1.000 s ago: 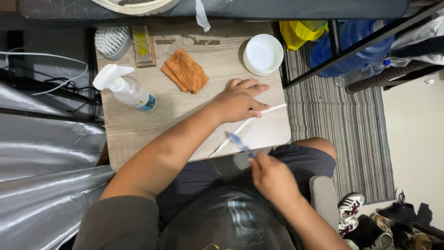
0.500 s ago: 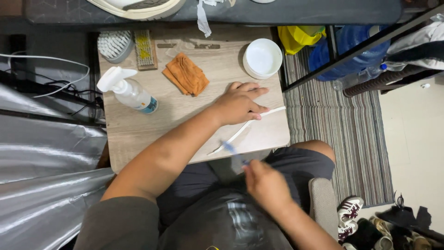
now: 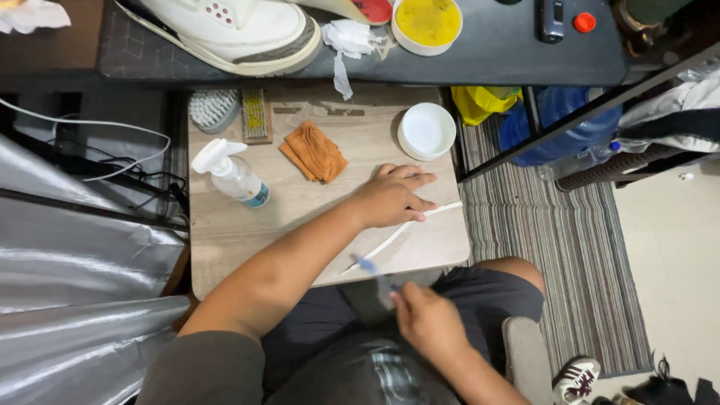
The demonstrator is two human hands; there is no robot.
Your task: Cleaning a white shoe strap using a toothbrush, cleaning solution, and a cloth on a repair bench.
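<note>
On the light wooden bench (image 3: 247, 232), the left hand (image 3: 390, 196) lies flat with fingers spread, pressing down one end of a long white shoelace (image 3: 397, 234) near the bench's front edge. The right hand (image 3: 426, 321), just off that front edge, is closed around a small blue-tipped brush (image 3: 373, 271) touching the shoelace's near end. A folded orange cloth (image 3: 313, 151) and a white spray bottle (image 3: 229, 172) lie farther back on the bench.
</note>
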